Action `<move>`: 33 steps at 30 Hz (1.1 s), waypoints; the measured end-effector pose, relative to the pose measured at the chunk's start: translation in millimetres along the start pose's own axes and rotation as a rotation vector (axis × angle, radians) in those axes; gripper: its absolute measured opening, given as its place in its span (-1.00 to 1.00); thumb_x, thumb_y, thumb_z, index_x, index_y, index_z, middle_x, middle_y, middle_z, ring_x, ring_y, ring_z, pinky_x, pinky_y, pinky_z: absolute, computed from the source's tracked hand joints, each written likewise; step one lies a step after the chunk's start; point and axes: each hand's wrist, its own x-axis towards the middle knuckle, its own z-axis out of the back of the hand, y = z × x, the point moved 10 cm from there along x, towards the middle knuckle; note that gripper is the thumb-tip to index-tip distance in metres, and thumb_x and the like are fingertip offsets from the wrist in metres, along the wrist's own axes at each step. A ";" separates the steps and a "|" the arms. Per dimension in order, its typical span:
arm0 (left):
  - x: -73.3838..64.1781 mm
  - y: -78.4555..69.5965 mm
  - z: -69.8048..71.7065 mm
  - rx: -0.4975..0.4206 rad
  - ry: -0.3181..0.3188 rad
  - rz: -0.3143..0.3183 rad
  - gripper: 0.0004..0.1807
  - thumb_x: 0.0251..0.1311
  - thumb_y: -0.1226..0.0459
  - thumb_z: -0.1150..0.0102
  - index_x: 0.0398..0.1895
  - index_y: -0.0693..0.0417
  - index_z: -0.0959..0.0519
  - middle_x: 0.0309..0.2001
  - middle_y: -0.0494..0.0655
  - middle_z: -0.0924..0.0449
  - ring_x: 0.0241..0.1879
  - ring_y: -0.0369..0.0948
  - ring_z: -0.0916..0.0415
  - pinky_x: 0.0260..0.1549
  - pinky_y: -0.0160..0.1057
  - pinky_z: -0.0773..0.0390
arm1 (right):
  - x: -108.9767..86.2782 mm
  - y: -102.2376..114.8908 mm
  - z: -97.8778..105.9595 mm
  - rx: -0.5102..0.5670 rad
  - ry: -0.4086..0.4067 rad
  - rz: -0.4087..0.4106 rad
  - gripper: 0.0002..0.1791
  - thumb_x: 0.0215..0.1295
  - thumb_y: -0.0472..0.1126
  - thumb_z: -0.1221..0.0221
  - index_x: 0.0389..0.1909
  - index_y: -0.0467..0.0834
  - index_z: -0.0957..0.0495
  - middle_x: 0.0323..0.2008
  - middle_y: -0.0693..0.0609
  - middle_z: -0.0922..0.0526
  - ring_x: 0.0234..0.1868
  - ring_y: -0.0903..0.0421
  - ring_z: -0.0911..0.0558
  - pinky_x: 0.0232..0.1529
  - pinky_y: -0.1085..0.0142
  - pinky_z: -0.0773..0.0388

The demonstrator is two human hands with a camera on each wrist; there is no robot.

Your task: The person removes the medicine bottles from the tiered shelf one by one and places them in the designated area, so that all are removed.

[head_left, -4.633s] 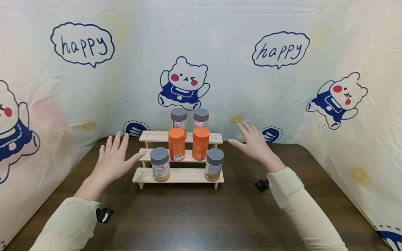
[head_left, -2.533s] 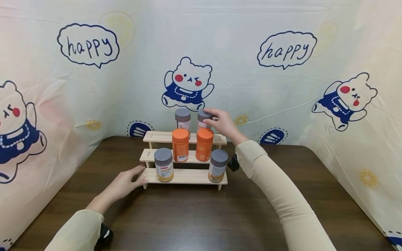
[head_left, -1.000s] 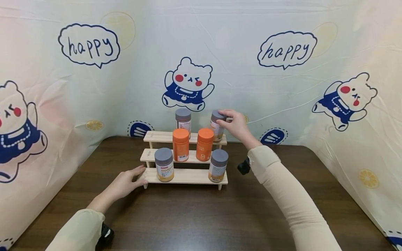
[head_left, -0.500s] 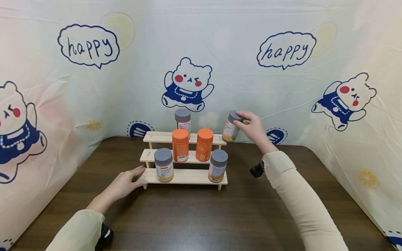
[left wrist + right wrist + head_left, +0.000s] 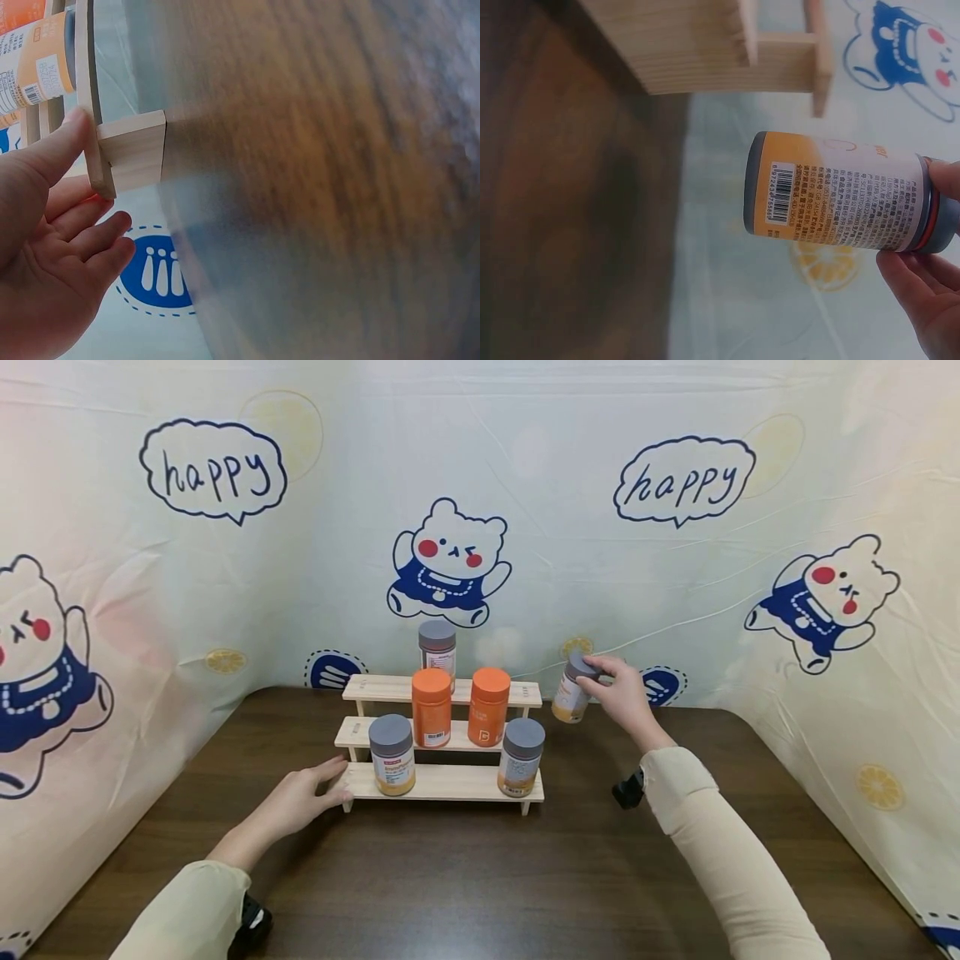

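Observation:
My right hand [image 5: 624, 700] pinches the grey lid of a supplement jar [image 5: 570, 697] with a white and yellow label. The jar hangs slightly tilted, right of the three-step wooden display rack [image 5: 457, 781]; its barcode side shows in the right wrist view. At the rack's front left corner, my left hand [image 5: 300, 800] grips the end of the lowest step, thumb [image 5: 71, 135] on top and fingers at the edge. That step bears a grey-lidded jar [image 5: 392, 768] at left and another grey-lidded jar [image 5: 520, 768] at right.
On the middle step stand two orange bottles, a left orange bottle [image 5: 431, 710] and a right orange bottle [image 5: 489, 710]. One grey-lidded jar [image 5: 438, 652] stands on the top step. A printed cloth [image 5: 570, 543] surrounds the dark wooden table [image 5: 450, 893] behind and at the sides.
My right hand took the right jar off the top step, carried it rightward past the rack, then lowered it somewhat. Earlier, my left hand came down to the rack's lowest step and stayed.

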 end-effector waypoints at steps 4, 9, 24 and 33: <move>-0.3 0.0 0.0 -0.002 -0.003 -0.004 -0.35 0.18 0.11 -0.18 0.22 0.37 -0.33 0.23 0.33 -0.24 0.16 0.23 -0.23 0.05 0.19 -0.26 | -6.9 -14.2 -4.9 -0.034 0.002 -0.009 -0.57 0.18 -0.27 -0.24 0.07 -0.32 -0.49 0.04 -0.25 -0.46 0.04 -0.11 -0.45 -0.05 0.09 -0.49; -0.4 -0.1 -0.1 0.000 -0.002 0.001 -0.35 0.17 0.10 -0.18 0.22 0.37 -0.33 0.23 0.33 -0.23 0.16 0.23 -0.23 0.05 0.18 -0.26 | -14.4 -27.9 -10.3 -0.044 0.002 -0.002 -0.59 0.16 -0.30 -0.24 0.04 -0.35 -0.50 0.04 -0.27 -0.46 0.04 -0.14 -0.45 -0.07 0.06 -0.50; 0.1 -1.0 0.8 0.006 -0.004 -0.004 -0.34 0.17 0.10 -0.18 0.21 0.37 -0.33 0.23 0.33 -0.24 0.16 0.23 -0.23 0.05 0.18 -0.26 | -27.0 -58.4 -27.6 -0.043 0.033 -0.035 -0.59 0.14 -0.33 -0.26 0.03 -0.35 -0.50 -0.01 -0.26 -0.47 -0.01 -0.12 -0.50 -0.09 0.16 -0.52; -0.1 -0.5 0.9 0.009 -0.007 -0.009 -0.35 0.17 0.10 -0.18 0.21 0.37 -0.33 0.22 0.33 -0.24 0.15 0.23 -0.25 0.04 0.18 -0.27 | -31.1 -61.9 -30.7 -0.036 0.028 -0.047 -0.58 0.14 -0.30 -0.27 0.04 -0.33 -0.50 -0.01 -0.24 -0.46 0.00 -0.12 -0.49 -0.08 0.14 -0.51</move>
